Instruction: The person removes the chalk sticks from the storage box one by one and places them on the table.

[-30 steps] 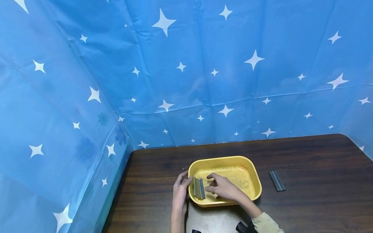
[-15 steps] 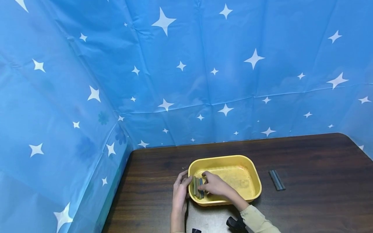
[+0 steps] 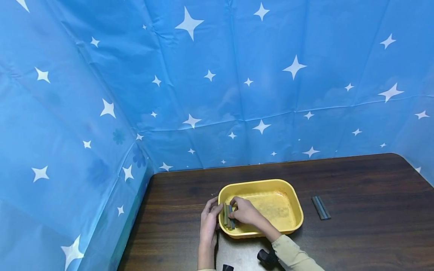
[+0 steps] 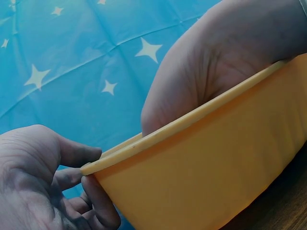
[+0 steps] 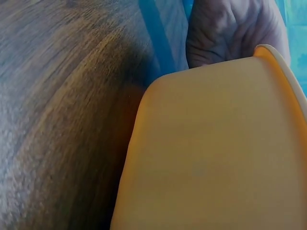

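Sticks (image 3: 226, 216) in yellow tray (image 3: 276, 207), left grip (image 3: 208, 224) around rim (image 4: 177, 122), pinch of right grip (image 3: 247, 212) unclear.

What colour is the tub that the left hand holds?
The tub is yellow, which shows best in the head view.

Right-hand grip (image 3: 248, 212): moved leftward within yellow tub (image 3: 261, 182), fingers now at blue-grey stick (image 3: 230, 209). Said stick: shifted toward olive sticks (image 3: 225, 215), row apparently tighter, though fingers partly hide it. Pale sleeve (image 3: 294, 254), black wrist fitting (image 3: 266, 258): carried leftward too.
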Tool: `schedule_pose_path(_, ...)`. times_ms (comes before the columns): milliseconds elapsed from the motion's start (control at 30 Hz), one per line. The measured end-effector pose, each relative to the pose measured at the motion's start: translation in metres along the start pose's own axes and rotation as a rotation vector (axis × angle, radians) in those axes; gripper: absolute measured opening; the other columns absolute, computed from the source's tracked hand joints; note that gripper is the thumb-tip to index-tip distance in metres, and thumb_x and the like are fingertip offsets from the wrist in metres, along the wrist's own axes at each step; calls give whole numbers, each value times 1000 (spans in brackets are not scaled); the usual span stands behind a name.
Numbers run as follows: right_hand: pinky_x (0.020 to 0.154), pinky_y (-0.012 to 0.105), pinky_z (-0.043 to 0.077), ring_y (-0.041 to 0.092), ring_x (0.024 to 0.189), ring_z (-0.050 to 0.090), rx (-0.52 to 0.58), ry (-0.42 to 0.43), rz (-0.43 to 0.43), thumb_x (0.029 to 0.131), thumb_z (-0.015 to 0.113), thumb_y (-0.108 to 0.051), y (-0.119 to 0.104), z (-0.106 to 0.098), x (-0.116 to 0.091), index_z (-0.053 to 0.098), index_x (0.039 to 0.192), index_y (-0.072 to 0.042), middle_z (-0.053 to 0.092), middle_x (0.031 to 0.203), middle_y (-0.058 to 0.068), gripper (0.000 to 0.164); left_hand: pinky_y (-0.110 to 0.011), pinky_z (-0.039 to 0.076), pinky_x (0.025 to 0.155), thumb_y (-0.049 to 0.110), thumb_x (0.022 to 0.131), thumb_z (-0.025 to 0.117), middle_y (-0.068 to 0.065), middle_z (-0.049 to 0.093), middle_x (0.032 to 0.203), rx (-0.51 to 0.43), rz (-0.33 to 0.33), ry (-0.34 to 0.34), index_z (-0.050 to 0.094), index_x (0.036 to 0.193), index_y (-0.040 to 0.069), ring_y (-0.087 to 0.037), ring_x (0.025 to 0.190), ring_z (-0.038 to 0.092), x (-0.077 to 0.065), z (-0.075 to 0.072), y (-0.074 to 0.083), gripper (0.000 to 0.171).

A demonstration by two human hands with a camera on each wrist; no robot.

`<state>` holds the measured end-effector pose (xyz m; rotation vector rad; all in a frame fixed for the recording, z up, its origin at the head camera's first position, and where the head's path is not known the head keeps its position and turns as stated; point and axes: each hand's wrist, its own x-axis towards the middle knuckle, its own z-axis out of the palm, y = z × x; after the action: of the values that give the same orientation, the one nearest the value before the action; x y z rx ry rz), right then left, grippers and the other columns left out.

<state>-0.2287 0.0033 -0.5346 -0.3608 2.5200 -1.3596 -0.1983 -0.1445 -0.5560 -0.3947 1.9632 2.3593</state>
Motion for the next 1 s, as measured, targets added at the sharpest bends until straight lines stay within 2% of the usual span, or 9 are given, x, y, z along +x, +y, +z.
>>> schedule_pose_path(200, 57, 28, 47, 16, 66, 53, -23, 37, -11, 78, 80, 6, -2, 4, 1, 60, 101, 5, 55, 74, 5, 30, -29, 59, 61, 16, 103, 60, -10, 67, 103, 9, -11, 9, 51, 146, -1, -15, 77, 67, 0, 0, 1, 47)
schedule_pose_path(533, 67, 34, 51, 20, 73, 54, -112, 92, -44, 70, 81, 9, -3, 7, 4, 62, 98, 2, 58, 77, 6, 35, -28, 58, 60, 17, 103, 60, -8, 66, 99, 6, -10, 1, 52, 146, -1, -15, 76, 67, -1, 0, 1, 47)
schedule_pose_path(733, 62, 31, 50, 18, 69, 52, -83, 98, -44, 69, 80, 11, -1, 6, 5, 63, 101, 3, 54, 74, 4, 37, -29, 59, 61, 17, 103, 61, -6, 67, 98, -12, -4, -5, 52, 145, -1, -15, 76, 68, -1, 0, 0, 46)
schedule_pose_path(1000, 50, 29, 54, 17, 61, 62, 52, 101, -56, 69, 73, 19, -3, -2, 2, 64, 104, 7, 67, 74, 10, 39, -30, 60, 61, 16, 103, 60, -8, 67, 100, -17, 0, -5, 53, 143, -1, -16, 77, 68, -1, 0, 0, 45)
